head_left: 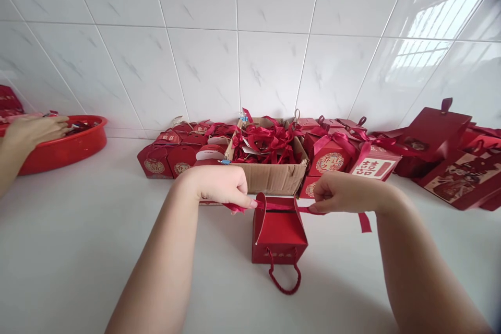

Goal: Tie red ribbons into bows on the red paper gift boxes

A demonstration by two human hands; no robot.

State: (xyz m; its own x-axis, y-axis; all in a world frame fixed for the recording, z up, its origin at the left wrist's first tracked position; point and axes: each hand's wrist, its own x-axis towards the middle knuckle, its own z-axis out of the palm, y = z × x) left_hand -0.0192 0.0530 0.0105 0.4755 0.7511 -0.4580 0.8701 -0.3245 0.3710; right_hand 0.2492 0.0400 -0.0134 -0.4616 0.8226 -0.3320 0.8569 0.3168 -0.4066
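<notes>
Left grip and right grip pinch ribbon taut across red box open top edge.

Both bare forearms come up from the lower edge and angle inward, the left forearm from the lower left and the right forearm from the lower right. The wrists are bent slightly inward. The left hand and right hand lie knuckles-up, level with each other and apart. Their fingers are curled, with the fingertips turned toward one another. On each hand the thumb and forefinger are pinched tight together.
</notes>
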